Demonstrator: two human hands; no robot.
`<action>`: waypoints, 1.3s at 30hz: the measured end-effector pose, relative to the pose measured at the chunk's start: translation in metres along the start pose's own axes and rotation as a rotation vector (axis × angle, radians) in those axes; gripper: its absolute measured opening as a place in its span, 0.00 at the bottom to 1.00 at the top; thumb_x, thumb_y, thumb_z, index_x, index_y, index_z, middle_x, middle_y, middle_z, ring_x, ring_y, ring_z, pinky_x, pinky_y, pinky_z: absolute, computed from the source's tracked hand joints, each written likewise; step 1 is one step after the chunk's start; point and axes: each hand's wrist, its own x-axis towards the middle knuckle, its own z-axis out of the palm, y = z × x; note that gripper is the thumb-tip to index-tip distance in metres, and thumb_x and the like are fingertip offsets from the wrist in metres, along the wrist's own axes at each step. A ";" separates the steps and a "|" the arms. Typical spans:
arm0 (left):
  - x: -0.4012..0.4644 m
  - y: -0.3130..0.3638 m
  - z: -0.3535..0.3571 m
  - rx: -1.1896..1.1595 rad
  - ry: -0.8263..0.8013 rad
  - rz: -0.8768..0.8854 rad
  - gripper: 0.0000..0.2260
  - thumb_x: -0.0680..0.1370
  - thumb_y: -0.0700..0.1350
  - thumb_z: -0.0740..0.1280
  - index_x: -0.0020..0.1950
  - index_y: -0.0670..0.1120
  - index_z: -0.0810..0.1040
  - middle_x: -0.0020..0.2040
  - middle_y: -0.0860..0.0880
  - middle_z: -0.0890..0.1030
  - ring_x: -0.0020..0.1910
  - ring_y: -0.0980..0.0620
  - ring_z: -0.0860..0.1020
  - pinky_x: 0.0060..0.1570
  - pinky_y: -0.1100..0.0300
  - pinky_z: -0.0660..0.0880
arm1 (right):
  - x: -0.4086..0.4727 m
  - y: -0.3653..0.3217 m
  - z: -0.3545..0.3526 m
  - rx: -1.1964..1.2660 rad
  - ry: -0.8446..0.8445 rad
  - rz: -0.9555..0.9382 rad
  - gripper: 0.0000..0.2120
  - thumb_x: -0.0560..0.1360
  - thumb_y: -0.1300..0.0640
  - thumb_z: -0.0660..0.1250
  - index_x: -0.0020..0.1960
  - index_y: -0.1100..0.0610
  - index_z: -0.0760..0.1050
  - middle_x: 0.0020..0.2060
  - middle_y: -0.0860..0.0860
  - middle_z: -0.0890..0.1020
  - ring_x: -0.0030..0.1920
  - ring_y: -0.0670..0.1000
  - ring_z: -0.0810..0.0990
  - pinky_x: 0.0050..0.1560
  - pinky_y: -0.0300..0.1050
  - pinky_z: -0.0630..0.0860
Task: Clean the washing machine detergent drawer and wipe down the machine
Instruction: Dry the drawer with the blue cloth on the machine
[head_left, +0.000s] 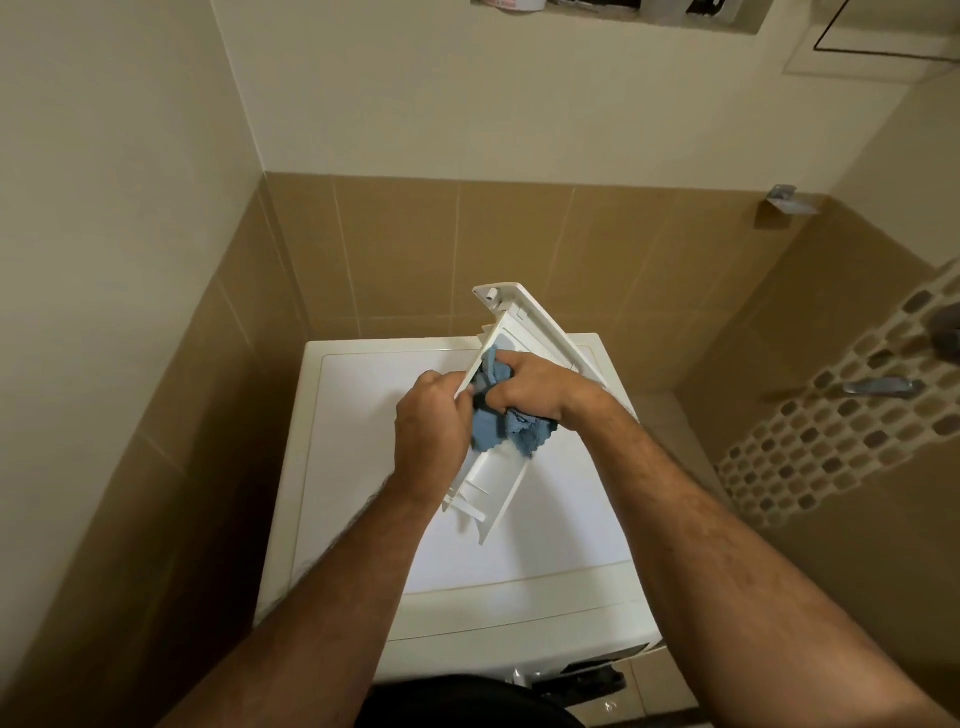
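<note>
Above the white washing machine top (519, 519), you hold the detergent drawer (491, 480) clear of the lid, with tiled walls close on the left and behind. Your left hand (431, 421) grips the drawer's left side wall; your right hand (524, 387) clutches a crumpled blue cloth (493, 428) pressed inside it. White plastic with ribbed compartments, the drawer slants: its long axis runs from near-left to far-right, the front panel (540, 322) pointing away from you.
</note>
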 end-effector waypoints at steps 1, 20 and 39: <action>0.000 0.000 0.001 -0.005 -0.001 0.003 0.10 0.80 0.45 0.67 0.55 0.40 0.82 0.46 0.43 0.81 0.42 0.49 0.77 0.41 0.62 0.72 | 0.001 0.000 0.000 -0.005 -0.035 0.003 0.11 0.71 0.59 0.69 0.53 0.54 0.77 0.46 0.53 0.83 0.48 0.55 0.83 0.49 0.47 0.80; -0.023 -0.028 0.024 -0.227 -0.254 -0.088 0.09 0.81 0.40 0.62 0.46 0.40 0.80 0.38 0.47 0.79 0.37 0.50 0.75 0.36 0.66 0.70 | 0.014 0.042 0.039 -0.148 0.031 0.020 0.08 0.71 0.59 0.70 0.48 0.61 0.81 0.44 0.57 0.84 0.45 0.54 0.82 0.48 0.45 0.79; -0.039 -0.041 0.029 -0.179 -0.246 -0.112 0.16 0.84 0.45 0.57 0.69 0.45 0.75 0.63 0.45 0.79 0.61 0.48 0.77 0.59 0.62 0.71 | 0.002 0.061 0.069 0.174 -0.168 -0.024 0.09 0.68 0.64 0.68 0.48 0.61 0.77 0.41 0.54 0.81 0.42 0.50 0.81 0.50 0.45 0.79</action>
